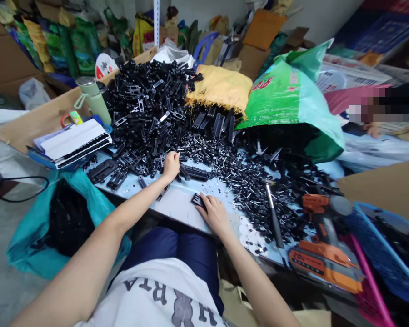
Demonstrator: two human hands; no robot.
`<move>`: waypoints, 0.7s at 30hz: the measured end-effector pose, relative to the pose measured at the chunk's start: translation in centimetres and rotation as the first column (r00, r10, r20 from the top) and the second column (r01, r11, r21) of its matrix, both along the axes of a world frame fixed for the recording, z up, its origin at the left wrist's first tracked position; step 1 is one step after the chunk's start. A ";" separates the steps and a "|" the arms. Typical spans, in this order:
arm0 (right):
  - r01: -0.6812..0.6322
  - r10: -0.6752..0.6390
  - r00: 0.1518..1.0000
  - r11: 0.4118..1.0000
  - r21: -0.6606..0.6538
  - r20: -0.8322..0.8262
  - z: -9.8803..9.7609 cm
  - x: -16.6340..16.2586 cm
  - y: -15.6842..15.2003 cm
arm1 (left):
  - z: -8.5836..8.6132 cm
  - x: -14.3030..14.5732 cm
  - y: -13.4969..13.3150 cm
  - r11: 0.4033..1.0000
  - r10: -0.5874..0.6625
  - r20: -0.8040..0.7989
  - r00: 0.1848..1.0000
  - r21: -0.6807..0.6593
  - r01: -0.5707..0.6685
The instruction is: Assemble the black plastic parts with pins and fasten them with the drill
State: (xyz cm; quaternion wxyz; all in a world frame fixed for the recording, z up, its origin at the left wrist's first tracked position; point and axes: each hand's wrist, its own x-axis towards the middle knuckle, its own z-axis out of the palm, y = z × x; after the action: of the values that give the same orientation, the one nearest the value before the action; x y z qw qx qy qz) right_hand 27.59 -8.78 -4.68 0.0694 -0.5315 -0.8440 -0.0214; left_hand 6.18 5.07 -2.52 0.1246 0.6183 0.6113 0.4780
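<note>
My left hand (pixel 171 166) reaches to the near edge of a big heap of black plastic parts (pixel 139 104). Its fingers are closed, and whatever they hold, if anything, is hidden. Closer to me, my right hand (pixel 215 213) grips a small black slotted plastic piece (pixel 197 200) above the pale front strip of the table (pixel 179 206). Several long black bars (pixel 196 173) lie between the two hands. Beyond the right hand spreads a pile of small black parts and silvery screws (pixel 225 165).
A hammer (pixel 274 215) and an orange cordless drill (pixel 323 245) lie on the right, near a blue basket (pixel 391 254). Behind stand a green sack (pixel 286 100) and a yellow sack (pixel 221 86). At left are a green bottle (pixel 97 102) and a teal bag (pixel 30 240).
</note>
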 end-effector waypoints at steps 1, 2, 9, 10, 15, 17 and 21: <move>-0.005 0.005 1.000 1.000 0.000 -0.011 -0.1 0.3 -0.2 | 0.3 -0.1 -0.6 1.000 0.001 0.005 1.000 0.011 -0.001; -0.007 0.007 1.000 1.000 0.000 -0.019 -0.2 0.6 -0.4 | 0.4 -0.1 -1.7 1.000 -0.008 0.007 1.000 0.027 0.008; 0.032 -0.032 0.997 0.999 -0.003 -0.066 -0.4 1.5 -1.3 | -1.8 0.8 -13.6 0.976 -0.209 -0.319 0.925 -0.124 0.178; 0.035 -0.036 0.997 0.999 -0.013 -0.070 -0.3 1.4 -1.3 | -2.1 1.0 -14.4 0.975 -0.211 -0.406 0.889 -0.155 0.160; 0.049 -0.060 0.990 0.995 -0.085 -0.129 0.5 0.8 -1.1 | -2.2 2.2 -13.6 0.939 -0.341 -0.585 0.736 -0.243 0.242; 0.099 -0.127 0.960 0.987 -0.123 -0.250 0.9 0.9 -0.9 | -2.3 2.8 -12.6 0.908 -0.417 -0.565 0.712 -0.296 0.297; 0.174 -0.385 0.626 0.917 -0.359 -0.679 1.3 1.0 -0.6 | -2.6 3.3 -12.6 0.913 -0.396 -0.456 0.797 -0.288 0.289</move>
State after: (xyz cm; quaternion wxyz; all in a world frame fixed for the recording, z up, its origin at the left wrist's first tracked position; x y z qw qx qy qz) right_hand 28.60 -9.37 -3.41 0.3296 -0.6240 -0.6444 0.2945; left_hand 9.51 -7.54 -5.08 0.1077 0.8060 0.5452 0.2039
